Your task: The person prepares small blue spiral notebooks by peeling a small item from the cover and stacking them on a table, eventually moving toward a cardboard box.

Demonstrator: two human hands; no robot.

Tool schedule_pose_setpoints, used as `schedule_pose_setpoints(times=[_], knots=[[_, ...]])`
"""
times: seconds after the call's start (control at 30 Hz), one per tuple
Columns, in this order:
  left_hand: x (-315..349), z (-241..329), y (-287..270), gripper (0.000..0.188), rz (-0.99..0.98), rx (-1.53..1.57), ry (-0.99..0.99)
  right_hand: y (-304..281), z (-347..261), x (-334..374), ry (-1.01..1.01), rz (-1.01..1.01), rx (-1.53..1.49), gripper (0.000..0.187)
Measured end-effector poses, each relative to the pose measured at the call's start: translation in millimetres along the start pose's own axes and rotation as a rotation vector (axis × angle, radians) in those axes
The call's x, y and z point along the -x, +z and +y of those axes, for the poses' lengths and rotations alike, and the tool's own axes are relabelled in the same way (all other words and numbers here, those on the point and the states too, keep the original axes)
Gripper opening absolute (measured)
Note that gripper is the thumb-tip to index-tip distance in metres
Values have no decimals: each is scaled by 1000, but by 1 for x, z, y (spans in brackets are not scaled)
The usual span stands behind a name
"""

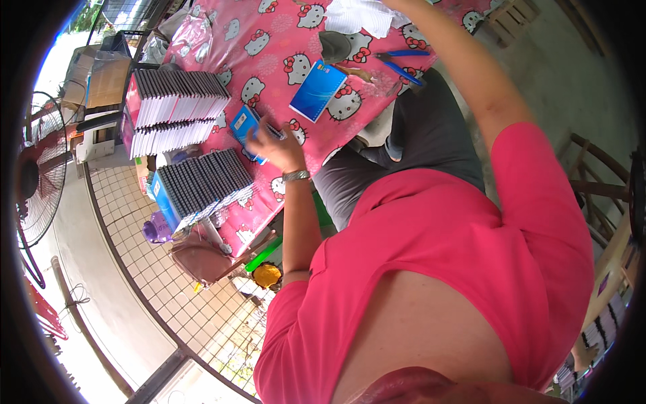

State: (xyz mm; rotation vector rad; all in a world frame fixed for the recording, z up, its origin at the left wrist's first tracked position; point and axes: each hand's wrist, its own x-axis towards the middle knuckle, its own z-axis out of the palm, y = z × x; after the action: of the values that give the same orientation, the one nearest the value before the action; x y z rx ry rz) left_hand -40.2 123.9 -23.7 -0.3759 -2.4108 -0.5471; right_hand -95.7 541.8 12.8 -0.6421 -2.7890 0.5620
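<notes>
My left hand (277, 149) is closed round the near end of a blue notebook (243, 124) on the pink patterned tablecloth (259, 91). Dark spiral binding shows beside its fingers. My right forearm (464, 64) stretches to the top edge, where the hand is cut off beside crumpled-looking white sheets (360, 17). Between my arms lies another blue spiral notebook (318, 91), flat on the cloth. Just left of my left hand stands a tight row of blue spiral-bound notebooks (205, 182). Farther left, more notebooks (176, 101) are stacked in two tiers, page edges showing.
A blue cutting tool or pliers (404, 67) and a grey cap-like object (334, 47) lie near the table's right edge. A fan (40, 168) and a cardboard box (108, 79) stand at the left. Below the table's near corner hangs a brown bag (200, 259). Wooden chairs stand at the right.
</notes>
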Motion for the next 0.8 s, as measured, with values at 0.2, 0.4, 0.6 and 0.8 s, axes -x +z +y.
schedule_pose_setpoints(times=[0.2, 0.4, 0.6, 0.8], knots=[[-25, 54, 39, 38, -368, 31, 440, 33, -7, -12, -109, 138, -9, 16], [-35, 55, 45, 42, -746, 161, 382, 34, 28, -38, -196, 210, -42, 13], [19, 73, -20, 48, -853, 70, 320, 10, -12, -27, -62, 32, -33, 16], [26, 77, -16, 43, -729, 83, 391, -8, -1, -58, -70, 485, -5, 23]])
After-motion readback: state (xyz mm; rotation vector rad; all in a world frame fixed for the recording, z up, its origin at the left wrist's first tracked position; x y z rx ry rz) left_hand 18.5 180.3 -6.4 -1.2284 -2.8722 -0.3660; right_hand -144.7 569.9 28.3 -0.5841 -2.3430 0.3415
